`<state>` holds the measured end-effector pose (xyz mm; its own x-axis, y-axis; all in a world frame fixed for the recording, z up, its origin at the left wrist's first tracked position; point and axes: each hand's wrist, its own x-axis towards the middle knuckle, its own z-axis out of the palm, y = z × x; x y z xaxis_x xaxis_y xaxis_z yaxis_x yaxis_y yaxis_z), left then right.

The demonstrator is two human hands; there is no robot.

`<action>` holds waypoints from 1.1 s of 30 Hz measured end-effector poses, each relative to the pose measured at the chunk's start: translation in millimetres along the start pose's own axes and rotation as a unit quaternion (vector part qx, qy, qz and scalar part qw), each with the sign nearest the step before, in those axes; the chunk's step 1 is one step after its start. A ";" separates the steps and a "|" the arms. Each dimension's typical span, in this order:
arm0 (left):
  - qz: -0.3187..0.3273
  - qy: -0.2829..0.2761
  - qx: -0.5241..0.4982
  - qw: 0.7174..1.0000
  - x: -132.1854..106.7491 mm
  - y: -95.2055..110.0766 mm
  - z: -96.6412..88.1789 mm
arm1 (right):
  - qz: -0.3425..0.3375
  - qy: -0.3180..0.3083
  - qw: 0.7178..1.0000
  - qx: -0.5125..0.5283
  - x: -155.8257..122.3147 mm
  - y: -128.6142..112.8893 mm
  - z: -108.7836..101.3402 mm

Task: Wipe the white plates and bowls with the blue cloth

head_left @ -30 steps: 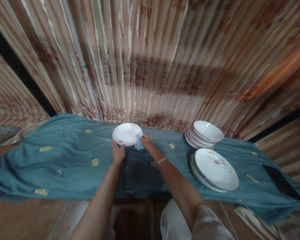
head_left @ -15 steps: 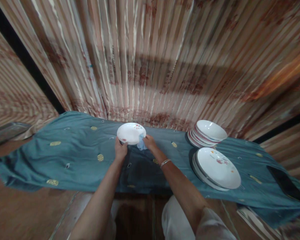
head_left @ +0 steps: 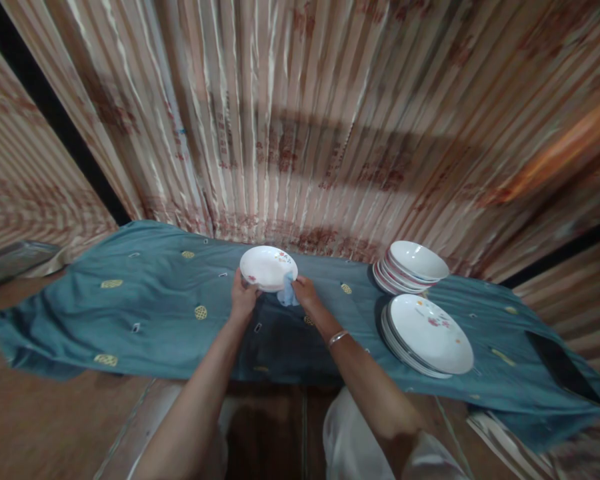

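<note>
A white plate point(head_left: 267, 267) with small floral prints is held up over the cloth-covered table, its upper face toward me. My left hand point(head_left: 243, 296) grips its lower left rim, thumb at the front edge. At the right rim, my right hand point(head_left: 304, 292) is closed on a light blue cloth point(head_left: 288, 292), which is pressed against the plate's edge and hangs a little below it. The fingertips behind the cloth are hidden. A metal bangle circles my right wrist.
To the right stand a stack of white bowls point(head_left: 415, 263) and, nearer me, a stack of larger floral plates point(head_left: 430, 333). A dark flat object point(head_left: 563, 365) lies at the table's right end. A striped curtain point(head_left: 300, 167) hangs behind the teal tablecloth point(head_left: 165, 320).
The plate and both hands have shifted slightly to the right. My right hand and the cloth sit a little lower on the rim. Both stacks appear unmoved apart from a small view shift.
</note>
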<state>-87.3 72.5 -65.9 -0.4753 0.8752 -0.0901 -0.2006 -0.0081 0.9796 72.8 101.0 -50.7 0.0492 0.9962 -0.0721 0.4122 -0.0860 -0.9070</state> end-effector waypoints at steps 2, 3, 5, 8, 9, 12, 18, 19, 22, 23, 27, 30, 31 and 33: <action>-0.042 -0.018 -0.035 0.998 -11.4 6.0 1.7 | -0.001 0.003 1.000 0.008 -12.2 2.2 -8.8; -0.057 -0.027 -0.048 0.997 -17.5 8.6 2.1 | -0.001 0.005 1.000 0.017 -18.9 3.9 -13.2; -0.071 -0.042 -0.063 0.995 -30.0 12.3 1.8 | 0.002 0.009 0.999 0.044 -32.8 8.1 -21.5; -0.077 -0.073 -0.088 0.990 -48.6 14.2 -1.1 | 0.005 0.021 0.997 0.079 -53.9 15.1 -33.8; -0.083 -0.080 -0.096 0.989 -54.5 14.3 -2.3 | 0.003 0.024 0.996 0.084 -60.6 17.3 -38.3; -0.104 -0.106 -0.117 0.982 -70.9 14.1 -4.7 | -0.023 0.030 0.996 0.084 -79.2 24.3 -53.4; -0.141 -0.141 -0.116 0.973 -96.2 13.7 -2.8 | -0.040 -0.007 0.998 0.055 -107.7 44.2 -88.0; -0.144 -0.144 -0.116 0.972 -99.1 13.4 -2.2 | -0.041 -0.018 0.998 0.048 -110.9 47.6 -94.3; -0.151 -0.160 -0.109 0.969 -105.3 12.6 -0.3 | -0.044 -0.064 0.997 -0.011 -116.8 55.0 -116.4; -0.152 -0.167 -0.106 0.968 -106.6 12.4 0.4 | -0.042 -0.084 0.995 -0.046 -117.5 56.3 -125.0; -0.159 -0.188 -0.091 0.965 -112.6 11.6 5.1 | -0.055 -0.031 0.987 -0.147 -115.0 56.3 -159.2; -0.172 -0.217 -0.078 0.958 -119.5 10.0 9.7 | -0.061 0.083 0.978 -0.180 -111.0 53.1 -172.7; -0.178 -0.229 -0.074 0.954 -121.6 9.1 11.1 | -0.065 0.112 0.973 -0.191 -109.8 52.0 -173.2; -0.186 -0.245 -0.066 0.949 -124.6 6.9 13.5 | -0.082 0.141 0.963 -0.216 -107.6 50.4 -168.5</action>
<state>-18.0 -30.0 -45.4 0.0989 0.9494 -0.2982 -0.3978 0.3124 0.8627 241.6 -13.0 -18.7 0.1718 0.9584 0.2278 0.7717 0.0128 -0.6359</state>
